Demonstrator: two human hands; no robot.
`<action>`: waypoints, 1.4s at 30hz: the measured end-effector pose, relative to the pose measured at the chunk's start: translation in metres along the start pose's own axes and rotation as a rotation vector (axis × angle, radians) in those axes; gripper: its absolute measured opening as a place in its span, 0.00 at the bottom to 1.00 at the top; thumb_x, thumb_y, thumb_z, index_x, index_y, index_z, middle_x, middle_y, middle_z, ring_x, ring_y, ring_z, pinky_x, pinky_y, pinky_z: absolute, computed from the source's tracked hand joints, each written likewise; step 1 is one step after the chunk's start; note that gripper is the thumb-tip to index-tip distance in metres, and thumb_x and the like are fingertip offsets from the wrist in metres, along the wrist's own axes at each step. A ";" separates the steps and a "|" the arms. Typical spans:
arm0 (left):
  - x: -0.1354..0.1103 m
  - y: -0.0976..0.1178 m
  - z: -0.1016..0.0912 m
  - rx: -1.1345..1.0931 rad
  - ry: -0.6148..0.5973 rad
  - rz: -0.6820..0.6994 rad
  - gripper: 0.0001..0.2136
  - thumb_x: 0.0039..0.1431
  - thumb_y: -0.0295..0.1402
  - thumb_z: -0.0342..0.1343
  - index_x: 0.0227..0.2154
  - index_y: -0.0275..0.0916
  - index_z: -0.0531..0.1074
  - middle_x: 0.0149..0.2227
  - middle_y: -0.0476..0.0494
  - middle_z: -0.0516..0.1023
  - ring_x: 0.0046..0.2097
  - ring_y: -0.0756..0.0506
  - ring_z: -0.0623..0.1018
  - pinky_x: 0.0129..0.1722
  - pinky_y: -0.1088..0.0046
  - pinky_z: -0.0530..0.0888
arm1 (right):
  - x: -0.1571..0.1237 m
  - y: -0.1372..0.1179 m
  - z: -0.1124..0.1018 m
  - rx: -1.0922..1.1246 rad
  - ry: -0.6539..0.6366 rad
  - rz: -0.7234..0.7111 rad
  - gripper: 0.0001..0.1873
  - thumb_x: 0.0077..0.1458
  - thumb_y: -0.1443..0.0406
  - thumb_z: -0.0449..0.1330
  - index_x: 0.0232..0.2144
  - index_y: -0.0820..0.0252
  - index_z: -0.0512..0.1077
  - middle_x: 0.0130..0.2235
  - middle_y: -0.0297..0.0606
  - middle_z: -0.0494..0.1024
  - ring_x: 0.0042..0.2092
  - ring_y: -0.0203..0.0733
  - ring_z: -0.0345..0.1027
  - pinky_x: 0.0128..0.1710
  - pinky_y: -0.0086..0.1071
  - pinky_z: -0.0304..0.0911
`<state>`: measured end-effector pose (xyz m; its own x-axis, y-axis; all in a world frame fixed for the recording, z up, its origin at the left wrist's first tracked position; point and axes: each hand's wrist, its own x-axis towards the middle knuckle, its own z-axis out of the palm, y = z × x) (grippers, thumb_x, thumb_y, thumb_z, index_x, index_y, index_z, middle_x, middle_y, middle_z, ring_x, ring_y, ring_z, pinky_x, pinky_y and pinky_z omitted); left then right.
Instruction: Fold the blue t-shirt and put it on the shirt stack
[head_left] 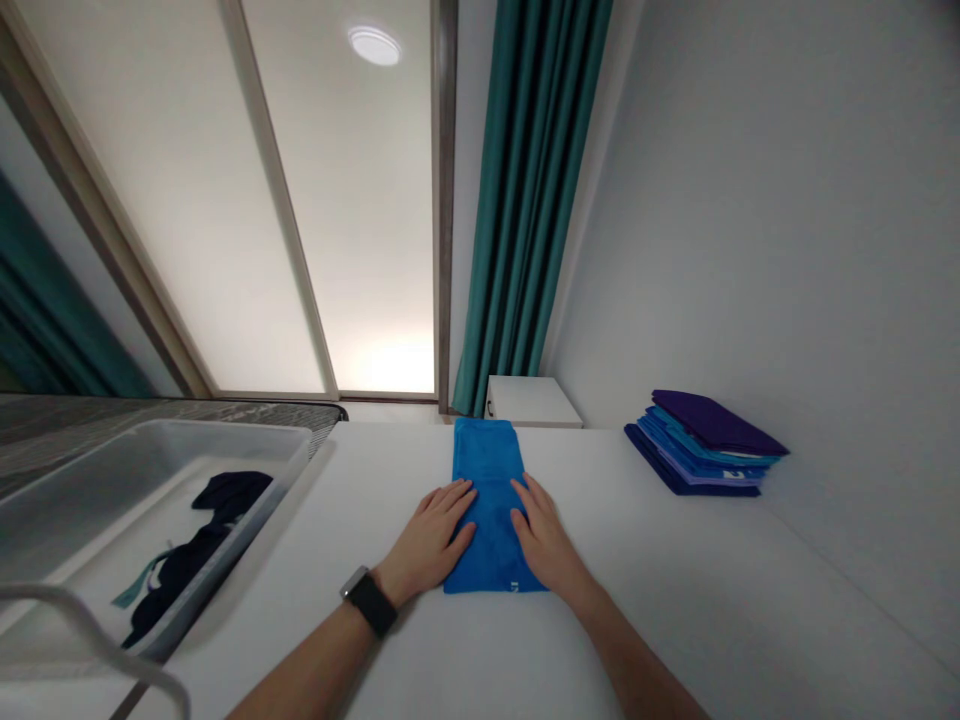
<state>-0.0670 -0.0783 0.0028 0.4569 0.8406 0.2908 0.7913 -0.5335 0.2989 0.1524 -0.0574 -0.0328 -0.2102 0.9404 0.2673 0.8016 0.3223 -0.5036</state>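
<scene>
A blue cloth, folded into a long narrow strip, lies flat on the white table. Small white lettering shows near its front edge. My left hand rests on the cloth's left edge with its fingers stretched out. On the opposite edge lies my right hand, fingers spread and flat. Neither hand grips the fabric. A dark smartwatch is on my left wrist.
To the right, by the wall, sits a stack of folded blue and purple cloths. A translucent plastic bin at left holds dark crumpled fabric. A grey curved bar crosses the lower left. Beyond the table stands a white cabinet.
</scene>
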 end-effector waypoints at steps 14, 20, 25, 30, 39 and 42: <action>-0.004 0.038 0.013 0.100 -0.027 0.182 0.21 0.68 0.36 0.40 0.63 0.42 0.58 0.65 0.41 0.60 0.65 0.41 0.60 0.63 0.54 0.60 | 0.057 0.023 -0.011 -0.214 -0.008 -0.020 0.13 0.63 0.64 0.47 0.37 0.59 0.71 0.39 0.42 0.73 0.43 0.44 0.63 0.48 0.35 0.55; -0.005 0.034 0.017 0.130 -0.032 0.184 0.22 0.68 0.37 0.41 0.63 0.41 0.58 0.65 0.40 0.60 0.64 0.41 0.61 0.64 0.54 0.58 | 0.059 0.023 -0.011 -0.206 -0.051 0.007 0.06 0.59 0.63 0.55 0.34 0.59 0.69 0.39 0.40 0.72 0.44 0.43 0.63 0.46 0.33 0.54; -0.005 0.035 0.017 0.141 -0.046 0.187 0.22 0.68 0.37 0.42 0.62 0.40 0.59 0.65 0.39 0.60 0.64 0.40 0.62 0.63 0.53 0.59 | 0.058 0.021 -0.012 -0.061 -0.079 -0.038 0.06 0.61 0.67 0.50 0.35 0.58 0.67 0.36 0.37 0.74 0.39 0.40 0.66 0.42 0.31 0.56; -0.005 0.033 0.019 0.149 -0.012 0.207 0.22 0.68 0.37 0.42 0.63 0.40 0.57 0.64 0.40 0.60 0.64 0.40 0.62 0.63 0.53 0.60 | 0.065 0.019 -0.011 -0.009 -0.074 -0.045 0.07 0.59 0.71 0.50 0.37 0.58 0.66 0.39 0.38 0.75 0.41 0.39 0.67 0.43 0.29 0.58; -0.005 0.033 0.016 0.146 -0.030 0.178 0.23 0.68 0.39 0.41 0.64 0.41 0.54 0.65 0.41 0.58 0.65 0.41 0.60 0.63 0.54 0.59 | 0.064 0.019 -0.016 -0.043 -0.028 -0.061 0.13 0.60 0.70 0.48 0.44 0.60 0.69 0.43 0.42 0.75 0.46 0.41 0.67 0.49 0.33 0.59; -0.004 0.029 0.010 0.139 -0.037 0.141 0.24 0.69 0.40 0.39 0.65 0.40 0.53 0.66 0.42 0.56 0.66 0.43 0.59 0.64 0.55 0.58 | 0.055 0.005 -0.026 -0.201 0.058 -0.040 0.17 0.63 0.70 0.44 0.45 0.62 0.71 0.44 0.46 0.74 0.47 0.45 0.66 0.50 0.36 0.58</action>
<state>-0.0422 -0.0960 0.0016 0.5795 0.7629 0.2868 0.7660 -0.6300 0.1281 0.1592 -0.0070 0.0007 -0.2163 0.9177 0.3332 0.8899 0.3257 -0.3195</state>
